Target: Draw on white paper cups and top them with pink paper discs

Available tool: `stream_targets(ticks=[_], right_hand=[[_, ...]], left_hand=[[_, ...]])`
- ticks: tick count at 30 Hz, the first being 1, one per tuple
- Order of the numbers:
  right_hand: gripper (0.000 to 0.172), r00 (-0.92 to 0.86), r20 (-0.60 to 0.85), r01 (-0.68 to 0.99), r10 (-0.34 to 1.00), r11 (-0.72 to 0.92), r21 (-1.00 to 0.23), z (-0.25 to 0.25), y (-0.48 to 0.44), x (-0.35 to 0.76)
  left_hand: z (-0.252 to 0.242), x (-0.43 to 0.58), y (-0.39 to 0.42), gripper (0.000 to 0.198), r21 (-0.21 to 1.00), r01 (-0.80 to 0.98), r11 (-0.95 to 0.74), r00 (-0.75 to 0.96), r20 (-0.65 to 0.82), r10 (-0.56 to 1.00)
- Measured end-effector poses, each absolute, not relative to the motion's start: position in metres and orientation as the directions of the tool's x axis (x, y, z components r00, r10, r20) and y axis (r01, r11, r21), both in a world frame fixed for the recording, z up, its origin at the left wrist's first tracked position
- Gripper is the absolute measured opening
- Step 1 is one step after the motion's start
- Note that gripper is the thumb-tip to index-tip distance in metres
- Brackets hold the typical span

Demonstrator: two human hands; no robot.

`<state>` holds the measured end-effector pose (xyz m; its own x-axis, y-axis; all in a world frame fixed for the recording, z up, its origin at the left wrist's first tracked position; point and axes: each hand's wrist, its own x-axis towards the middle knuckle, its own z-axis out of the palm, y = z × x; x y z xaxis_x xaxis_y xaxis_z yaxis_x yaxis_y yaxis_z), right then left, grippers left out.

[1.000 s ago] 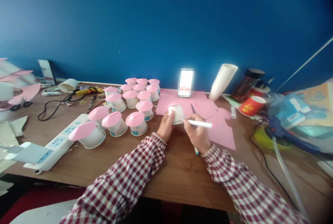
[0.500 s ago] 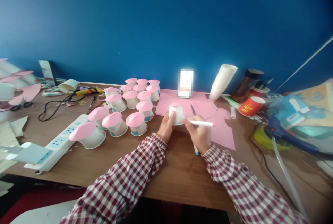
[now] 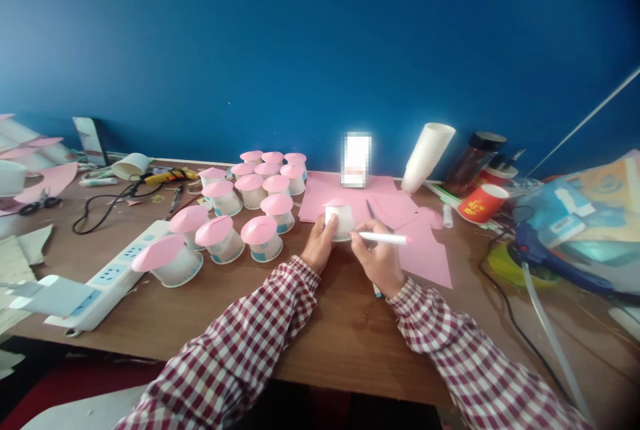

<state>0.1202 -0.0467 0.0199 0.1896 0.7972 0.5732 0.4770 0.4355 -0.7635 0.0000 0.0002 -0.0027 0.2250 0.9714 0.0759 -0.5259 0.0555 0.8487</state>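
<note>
My left hand (image 3: 320, 243) is closed around the left side of a white paper cup (image 3: 341, 222), which is upside down with a bit of pink paper on top. In my right hand (image 3: 379, 257) is a white marker pen (image 3: 385, 238) with a pink end, pinched between the fingers. Its tip side points left toward the lower part of the cup; whether it touches cannot be made out. Pink paper sheets (image 3: 425, 253) lie behind and to the right. Left of my hands stand several upturned paper cups with pink paper cone tops (image 3: 259, 230).
A white power strip (image 3: 117, 277) with a plugged-in adapter lies left. A tall stack of paper cups (image 3: 429, 157) leans at the back. On the right are a red paper cup (image 3: 483, 204), a blue glue gun (image 3: 545, 257) and its cable. A phone-like bright screen (image 3: 356, 160) stands by the wall.
The marker and my right hand have shifted very slightly, with the fingers a little lower at the cup's edge. My left hand still holds the cup in the same place.
</note>
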Motion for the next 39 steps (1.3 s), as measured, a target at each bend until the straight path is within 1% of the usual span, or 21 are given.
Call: stream_targets(ticks=[3,5,7,9,11,13,18,23,27,31,35,39], right_hand=[[0.017,0.348,0.478,0.298,0.807,0.388,-0.872,0.022,-0.047,0.121],[0.022,0.405,0.438,0.239,0.802,0.37,-0.898,0.022,-0.046,0.123],[0.023,0.394,0.454,0.255,0.799,0.379,-0.889,0.02,-0.045,0.125],[0.022,0.346,0.469,0.275,0.813,0.39,-0.879,0.018,-0.043,0.127],[0.025,0.317,0.457,0.281,0.831,0.378,-0.882,0.017,-0.042,0.128],[0.03,0.326,0.437,0.288,0.838,0.352,-0.89,0.017,-0.041,0.128],[0.031,0.363,0.402,0.273,0.84,0.317,-0.908,0.018,-0.041,0.128],[0.028,0.308,0.447,0.336,0.84,0.344,-0.877,0.015,-0.04,0.129],[0.023,0.286,0.47,0.365,0.835,0.359,-0.859,0.015,-0.04,0.128],[0.019,0.292,0.48,0.384,0.827,0.358,-0.851,0.018,-0.041,0.128],[0.017,0.283,0.484,0.396,0.828,0.359,-0.845,0.02,-0.041,0.128],[0.016,0.283,0.496,0.408,0.821,0.365,-0.837,0.019,-0.04,0.129]], left_hand=[[0.003,-0.001,0.0,0.041,0.816,-0.566,0.12,0.255,0.034,0.966],[0.007,-0.002,0.0,0.044,0.793,-0.585,0.17,0.261,-0.014,0.965],[0.011,-0.003,0.0,0.047,0.764,-0.608,0.216,0.272,-0.055,0.961],[0.014,-0.004,0.0,0.046,0.728,-0.636,0.256,0.27,-0.101,0.958],[0.015,-0.005,0.0,0.042,0.701,-0.658,0.275,0.251,-0.14,0.958],[0.014,-0.005,0.0,0.035,0.697,-0.663,0.274,0.229,-0.159,0.96],[0.01,-0.006,0.002,0.028,0.746,-0.639,0.19,0.187,-0.089,0.978],[0.008,-0.006,0.004,0.035,0.797,-0.596,0.097,0.162,0.002,0.987],[0.003,-0.006,0.007,0.039,0.869,-0.495,0.006,0.136,0.07,0.988],[-0.007,-0.009,0.012,0.038,0.946,-0.303,-0.112,0.047,0.133,0.99],[-0.01,-0.014,0.016,0.038,0.959,-0.102,-0.263,0.003,0.265,0.964],[-0.008,-0.02,0.016,0.037,0.946,0.015,-0.325,0.028,0.325,0.945]])
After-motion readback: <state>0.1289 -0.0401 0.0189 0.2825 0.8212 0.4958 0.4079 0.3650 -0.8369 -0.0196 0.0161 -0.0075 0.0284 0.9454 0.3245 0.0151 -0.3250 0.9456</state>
